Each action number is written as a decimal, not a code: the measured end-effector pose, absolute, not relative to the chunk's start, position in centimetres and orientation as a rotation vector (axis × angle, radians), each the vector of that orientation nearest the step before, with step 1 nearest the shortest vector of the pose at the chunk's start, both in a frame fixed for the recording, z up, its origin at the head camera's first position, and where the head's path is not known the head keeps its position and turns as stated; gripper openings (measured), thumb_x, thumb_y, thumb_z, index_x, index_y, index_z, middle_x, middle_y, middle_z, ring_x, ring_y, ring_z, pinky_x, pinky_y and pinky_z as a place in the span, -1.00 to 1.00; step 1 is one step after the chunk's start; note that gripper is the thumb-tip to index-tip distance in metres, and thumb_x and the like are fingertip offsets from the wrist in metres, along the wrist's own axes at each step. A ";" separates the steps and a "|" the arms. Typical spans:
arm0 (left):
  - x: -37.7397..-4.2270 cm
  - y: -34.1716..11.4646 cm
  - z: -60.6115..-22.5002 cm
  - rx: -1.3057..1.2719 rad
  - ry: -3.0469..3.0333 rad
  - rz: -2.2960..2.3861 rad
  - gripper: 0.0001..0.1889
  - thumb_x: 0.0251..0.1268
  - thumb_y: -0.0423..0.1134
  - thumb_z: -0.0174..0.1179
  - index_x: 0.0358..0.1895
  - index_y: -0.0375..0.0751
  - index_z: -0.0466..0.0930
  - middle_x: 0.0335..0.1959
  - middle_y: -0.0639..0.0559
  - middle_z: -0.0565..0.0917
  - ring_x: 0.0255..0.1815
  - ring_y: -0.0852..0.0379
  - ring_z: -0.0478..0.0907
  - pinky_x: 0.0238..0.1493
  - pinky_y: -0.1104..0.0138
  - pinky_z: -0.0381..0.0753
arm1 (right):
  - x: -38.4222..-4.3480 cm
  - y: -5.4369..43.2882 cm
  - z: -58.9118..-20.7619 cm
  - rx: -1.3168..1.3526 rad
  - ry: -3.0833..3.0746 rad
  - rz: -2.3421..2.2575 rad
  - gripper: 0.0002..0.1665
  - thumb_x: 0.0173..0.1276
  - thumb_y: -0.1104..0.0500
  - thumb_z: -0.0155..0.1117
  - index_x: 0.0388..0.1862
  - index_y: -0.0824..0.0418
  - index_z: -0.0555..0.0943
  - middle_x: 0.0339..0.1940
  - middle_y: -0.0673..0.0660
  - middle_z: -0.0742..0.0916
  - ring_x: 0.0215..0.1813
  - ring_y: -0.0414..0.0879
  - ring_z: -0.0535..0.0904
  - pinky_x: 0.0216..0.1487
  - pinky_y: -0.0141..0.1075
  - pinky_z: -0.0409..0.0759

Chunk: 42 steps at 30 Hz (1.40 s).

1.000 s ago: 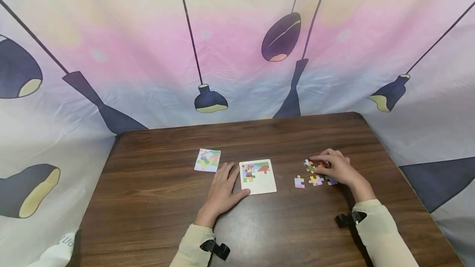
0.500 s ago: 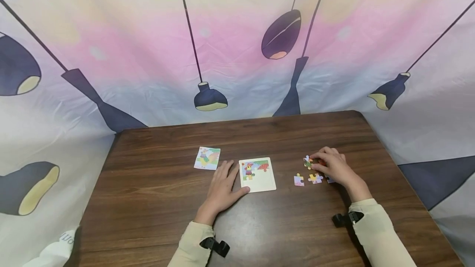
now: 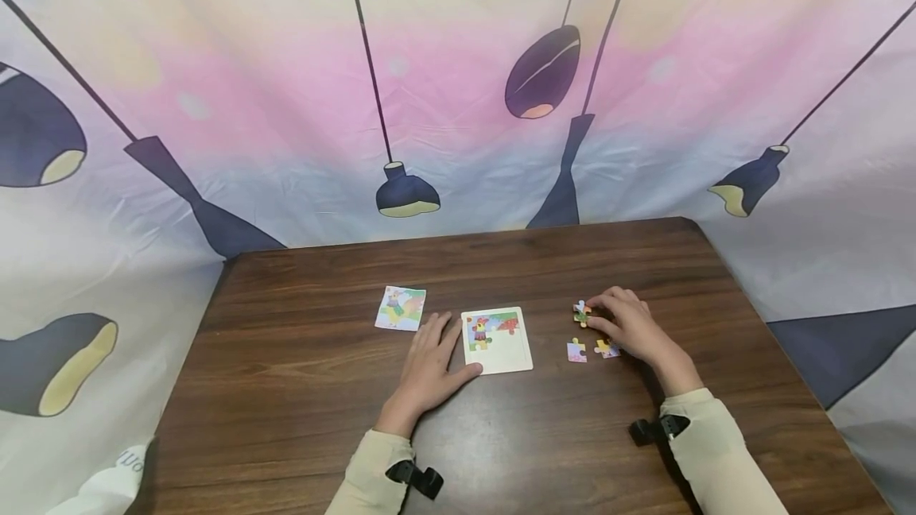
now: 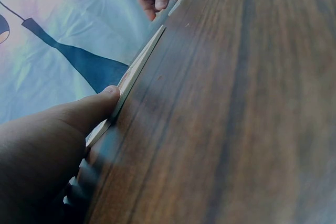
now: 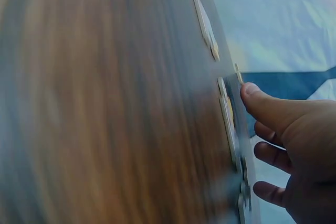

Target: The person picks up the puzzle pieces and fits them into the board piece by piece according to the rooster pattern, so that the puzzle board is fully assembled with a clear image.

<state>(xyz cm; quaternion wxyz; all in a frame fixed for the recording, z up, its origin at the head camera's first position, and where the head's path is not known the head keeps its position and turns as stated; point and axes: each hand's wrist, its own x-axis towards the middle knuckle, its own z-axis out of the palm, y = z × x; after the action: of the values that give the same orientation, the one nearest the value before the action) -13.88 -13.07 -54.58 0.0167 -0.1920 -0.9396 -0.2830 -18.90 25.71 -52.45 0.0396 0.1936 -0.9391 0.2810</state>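
Note:
My right hand [image 3: 638,331] pinches a green and multicoloured jigsaw piece [image 3: 581,313] between thumb and fingertips. In the right wrist view the thumb [image 5: 253,89] lies at the edge of a thin piece [image 5: 239,73]. A lilac jigsaw piece [image 3: 576,351] and a yellow and lilac one [image 3: 605,349] lie on the table just below that hand, which hides what lies under it. To the left, my left hand [image 3: 428,368] rests with straight fingers beside the white puzzle board [image 3: 504,358], its thumb on the lower left edge. Joined pieces fill part of the board's upper side.
A small picture card [image 3: 401,308] lies beyond the left fingertips. The brown wooden table [image 3: 300,388] reaches back to a hanging cloth [image 3: 458,94] printed with lamps. Dark straps with small cameras sit on both sleeves.
My right hand has moved left from over the group of loose pieces, and the multicoloured piece has shifted left with its fingers. The left hand stays at the board.

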 end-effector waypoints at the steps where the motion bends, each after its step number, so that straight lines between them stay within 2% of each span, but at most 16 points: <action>1: -13.9 -13.1 -54.6 -0.600 -2.914 -0.879 -0.12 0.37 0.22 0.35 0.58 -0.27 0.37 0.61 -0.29 0.28 0.68 -0.33 0.06 0.63 -0.22 0.04 | -18.9 25.4 -52.4 0.605 -2.877 0.865 -0.70 0.49 0.17 0.44 0.12 0.24 0.73 -0.08 0.10 0.66 0.06 0.13 0.48 -0.01 0.05 0.32; 20: -13.8 -13.1 -54.7 -0.590 -2.942 -0.886 -0.12 0.40 0.25 0.32 0.60 -0.24 0.35 0.63 -0.27 0.25 0.70 -0.32 0.02 0.63 -0.23 0.01 | -18.4 16.5 -52.1 0.828 -2.863 0.873 -0.67 0.47 0.08 0.46 0.14 0.16 0.75 -0.01 0.06 0.69 0.14 0.07 0.53 0.18 0.13 0.41; 26: -13.8 -13.1 -54.7 -0.586 -2.949 -0.878 -0.11 0.41 0.27 0.30 0.61 -0.23 0.33 0.63 -0.27 0.24 0.70 -0.31 0.02 0.64 -0.23 0.00 | -18.2 14.4 -52.2 0.941 -2.829 0.910 -0.67 0.47 0.09 0.45 0.14 0.14 0.75 -0.04 0.04 0.67 0.09 0.04 0.52 0.14 0.10 0.39; 33: -13.8 -13.1 -54.7 -0.597 -2.945 -0.873 -0.11 0.42 0.27 0.30 0.61 -0.22 0.33 0.64 -0.27 0.24 0.70 -0.31 0.02 0.64 -0.22 0.00 | -18.1 13.0 -52.0 1.013 -2.863 0.909 -0.69 0.47 0.06 0.46 0.13 0.09 0.74 -0.07 -0.02 0.64 0.00 -0.06 0.47 0.08 0.01 0.32; 42: -14.0 -13.1 -54.6 -0.610 -2.937 -0.869 -0.11 0.42 0.26 0.29 0.61 -0.24 0.32 0.63 -0.29 0.24 0.70 -0.32 0.02 0.65 -0.21 -0.01 | -18.0 12.8 -52.1 0.991 -2.867 0.899 -0.63 0.43 0.04 0.50 0.15 0.10 0.76 -0.06 -0.04 0.65 0.05 -0.05 0.50 0.11 0.03 0.34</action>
<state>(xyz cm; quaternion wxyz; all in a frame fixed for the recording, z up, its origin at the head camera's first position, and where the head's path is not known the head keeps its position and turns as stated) -13.96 -13.14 -54.59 0.0092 -0.1952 -0.9404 -0.2783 -18.02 12.76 -52.10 -0.0113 0.3133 -0.9061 0.2840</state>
